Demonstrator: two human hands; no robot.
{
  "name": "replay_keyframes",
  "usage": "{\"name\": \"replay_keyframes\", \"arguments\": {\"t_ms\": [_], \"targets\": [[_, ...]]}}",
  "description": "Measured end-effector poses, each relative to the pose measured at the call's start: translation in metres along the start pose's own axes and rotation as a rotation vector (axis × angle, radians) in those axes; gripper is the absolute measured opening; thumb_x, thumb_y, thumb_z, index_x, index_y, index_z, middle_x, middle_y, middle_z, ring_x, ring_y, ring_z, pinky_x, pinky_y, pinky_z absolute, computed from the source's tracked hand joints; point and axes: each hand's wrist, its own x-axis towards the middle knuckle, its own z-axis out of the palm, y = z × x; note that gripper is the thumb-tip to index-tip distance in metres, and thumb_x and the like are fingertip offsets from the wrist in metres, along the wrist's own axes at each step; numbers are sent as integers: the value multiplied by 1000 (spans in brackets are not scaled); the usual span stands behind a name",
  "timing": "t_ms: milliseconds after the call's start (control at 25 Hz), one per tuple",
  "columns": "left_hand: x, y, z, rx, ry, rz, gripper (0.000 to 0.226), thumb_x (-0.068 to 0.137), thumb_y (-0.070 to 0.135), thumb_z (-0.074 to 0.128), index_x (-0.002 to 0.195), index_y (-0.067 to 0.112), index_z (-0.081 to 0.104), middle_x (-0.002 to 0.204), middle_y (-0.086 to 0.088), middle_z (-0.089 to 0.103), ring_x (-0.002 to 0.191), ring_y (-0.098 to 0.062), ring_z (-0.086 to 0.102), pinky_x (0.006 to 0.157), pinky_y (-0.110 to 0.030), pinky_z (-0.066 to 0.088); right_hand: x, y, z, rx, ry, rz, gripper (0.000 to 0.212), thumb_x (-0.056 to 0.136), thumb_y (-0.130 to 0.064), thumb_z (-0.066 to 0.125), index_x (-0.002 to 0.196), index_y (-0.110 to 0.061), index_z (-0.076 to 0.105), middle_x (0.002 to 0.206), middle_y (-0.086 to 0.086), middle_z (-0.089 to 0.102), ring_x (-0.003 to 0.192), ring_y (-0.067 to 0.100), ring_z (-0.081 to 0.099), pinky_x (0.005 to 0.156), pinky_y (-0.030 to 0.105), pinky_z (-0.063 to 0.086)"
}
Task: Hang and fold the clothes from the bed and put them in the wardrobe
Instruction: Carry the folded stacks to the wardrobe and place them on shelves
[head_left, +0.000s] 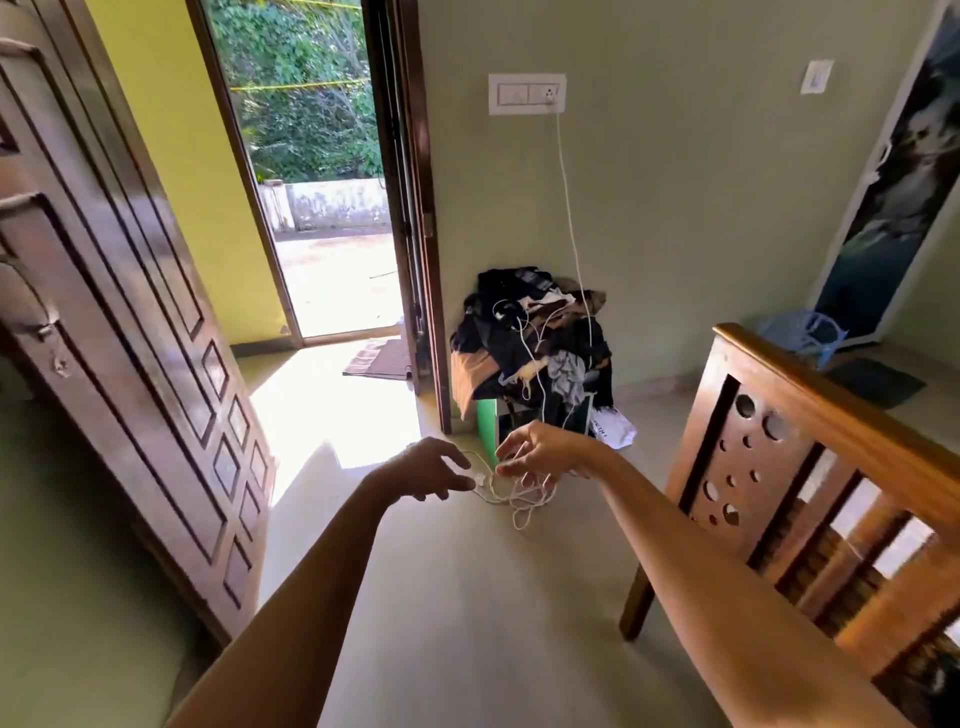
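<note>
Both my arms reach forward over the floor. My left hand pinches a small white plug end of a tangled white cable. My right hand holds loops of the same cable, fingers curled around it. The cable bundle dangles between and below the two hands. Beyond them a pile of dark and tan clothes sits heaped on a small stand against the wall, with more white cords lying over it. The wooden bed frame stands at the right; its mattress and any clothes on it are out of view.
A carved wooden door hangs open at the left. An open doorway leads outside, with a mat at its threshold. A white charger cord hangs from a wall socket. A blue plastic stool stands at the far right.
</note>
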Motion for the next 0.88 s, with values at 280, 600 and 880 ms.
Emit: {"name": "replay_keyframes", "arguments": {"t_ms": [280, 600, 880], "targets": [[191, 9, -22, 32, -90, 100, 36, 85, 21, 68, 118, 8, 58, 100, -10, 63, 78, -15, 61, 46, -13, 41, 123, 58, -89, 41, 16, 96, 40, 89, -25, 66, 125, -10, 55, 104, 12, 66, 74, 15, 62, 58, 27, 51], [438, 62, -83, 155, -126, 216, 35, 84, 25, 69, 115, 10, 62, 76, -2, 67, 51, 3, 58, 44, -7, 41, 276, 101, -232, 122, 181, 192, 37, 89, -29, 65, 121, -12, 56, 91, -1, 62, 71, 11, 61, 63, 31, 50], [606, 117, -62, 158, -308, 295, 28, 84, 15, 68, 110, 6, 63, 89, -7, 64, 63, -8, 59, 47, -6, 41, 358, 192, -328, 189, 225, 326, 39, 89, -29, 66, 122, -12, 56, 106, 10, 65, 72, 16, 63, 51, 23, 45]]}}
